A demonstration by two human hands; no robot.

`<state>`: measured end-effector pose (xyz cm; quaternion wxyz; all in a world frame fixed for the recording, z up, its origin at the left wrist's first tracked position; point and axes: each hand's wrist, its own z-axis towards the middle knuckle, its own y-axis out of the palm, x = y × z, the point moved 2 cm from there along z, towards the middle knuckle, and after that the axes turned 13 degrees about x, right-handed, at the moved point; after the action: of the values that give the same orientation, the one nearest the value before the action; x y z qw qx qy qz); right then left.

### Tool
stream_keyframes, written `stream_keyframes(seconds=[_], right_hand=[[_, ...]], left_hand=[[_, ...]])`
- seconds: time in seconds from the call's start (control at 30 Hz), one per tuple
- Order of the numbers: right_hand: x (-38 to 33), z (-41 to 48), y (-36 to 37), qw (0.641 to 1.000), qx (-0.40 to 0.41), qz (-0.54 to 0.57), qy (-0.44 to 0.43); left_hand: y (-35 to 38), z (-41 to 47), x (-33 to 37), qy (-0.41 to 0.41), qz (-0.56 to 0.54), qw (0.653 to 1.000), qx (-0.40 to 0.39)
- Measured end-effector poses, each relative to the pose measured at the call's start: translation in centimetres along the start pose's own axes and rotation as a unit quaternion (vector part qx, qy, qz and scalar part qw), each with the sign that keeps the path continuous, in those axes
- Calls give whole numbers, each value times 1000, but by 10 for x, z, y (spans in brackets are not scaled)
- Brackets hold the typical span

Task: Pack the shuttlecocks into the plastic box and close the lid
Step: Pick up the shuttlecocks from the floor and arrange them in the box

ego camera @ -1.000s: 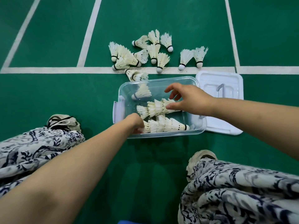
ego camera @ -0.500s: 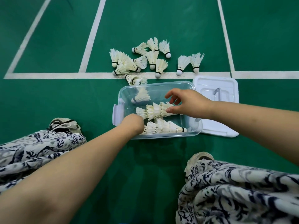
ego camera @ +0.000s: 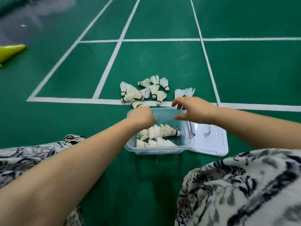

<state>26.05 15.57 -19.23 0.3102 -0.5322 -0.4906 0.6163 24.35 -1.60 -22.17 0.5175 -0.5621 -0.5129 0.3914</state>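
Note:
A clear plastic box point(ego camera: 159, 151) sits on the green floor between my knees, with several white shuttlecocks point(ego camera: 161, 132) lying in it. Its white lid point(ego camera: 211, 144) lies flat to the right, touching the box. A loose pile of shuttlecocks point(ego camera: 143, 92) rests on the floor just beyond the box, and two more shuttlecocks point(ego camera: 184, 92) lie further right. My left hand point(ego camera: 141, 117) hangs over the box's far left corner with its fingers curled down and hidden. My right hand point(ego camera: 193, 110) hovers over the far right rim, fingers apart and holding nothing, just short of the two shuttlecocks.
White court lines point(ego camera: 78, 100) cross the green floor. My knees in patterned fabric point(ego camera: 244, 185) flank the box, and a shoe point(ego camera: 73, 138) shows at the left. A yellow object point(ego camera: 11, 51) lies far left.
My left hand moved from the box's near left corner to its far left corner. My right hand left the shuttlecocks in the box and went to the far rim. The view tilted up.

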Motion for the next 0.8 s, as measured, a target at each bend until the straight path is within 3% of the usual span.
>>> stream_keyframes(seconds=[0.33, 0.6, 0.8], right_hand=[[-33, -43, -88, 995, 94, 3, 29], [-58, -58, -133, 992, 85, -91, 18], [-48, -26, -121, 989, 33, -139, 26]], left_hand=[[-96, -67, 2, 53, -51, 979, 188], [-146, -68, -17, 34, 0, 978, 206], [-132, -26, -26, 17, 24, 984, 177]])
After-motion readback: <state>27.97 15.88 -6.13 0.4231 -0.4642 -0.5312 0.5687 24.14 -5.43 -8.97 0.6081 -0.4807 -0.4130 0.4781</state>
